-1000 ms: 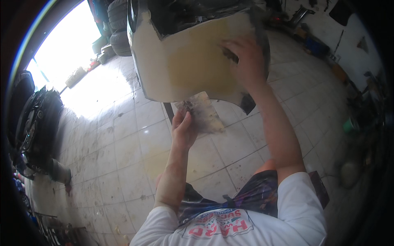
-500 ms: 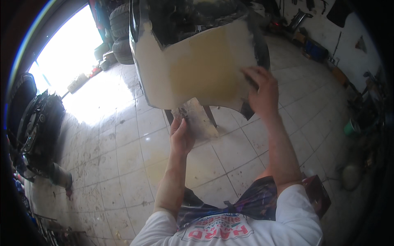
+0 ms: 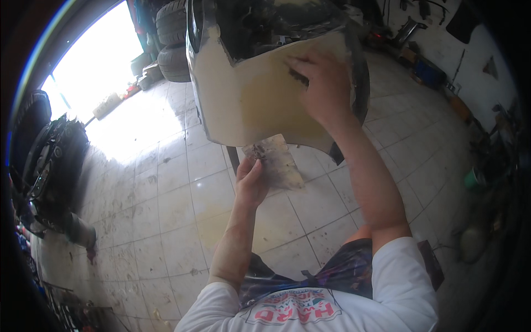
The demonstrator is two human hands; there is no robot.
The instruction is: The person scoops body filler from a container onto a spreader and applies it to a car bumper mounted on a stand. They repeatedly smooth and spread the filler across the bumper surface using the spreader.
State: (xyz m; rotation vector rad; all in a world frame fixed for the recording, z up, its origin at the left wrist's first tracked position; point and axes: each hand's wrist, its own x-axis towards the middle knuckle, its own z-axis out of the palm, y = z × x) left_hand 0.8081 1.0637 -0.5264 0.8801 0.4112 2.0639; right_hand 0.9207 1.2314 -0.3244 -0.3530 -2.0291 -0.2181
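Note:
A large curved car body panel [image 3: 221, 99], off-white with a broad tan patch of filler, stands before me. My right hand [image 3: 326, 91] is over its upper right part, fingers bent toward the tan area. A dark flat piece [image 3: 299, 76], perhaps a spreader, shows under those fingers; the hand hides most of it. Below the panel's lower edge, my left hand [image 3: 251, 182] grips a thin, smeared, pale filler board [image 3: 281, 166] by its left side, thumb on top. Dark crumbs or stains mark the board near the thumb.
Stacked tires [image 3: 172, 61] stand behind the panel's left side, near a bright doorway [image 3: 91, 61]. Dark car parts [image 3: 58, 160] and a pale bucket [image 3: 81, 231] line the left. Tools and a green can [image 3: 474, 179] lie along the right wall. Tiled floor [image 3: 182, 210] lies below.
My right hand has moved left and up, from the panel's right edge onto its upper tan area. The filler board stays in my left hand; the view has shifted slightly.

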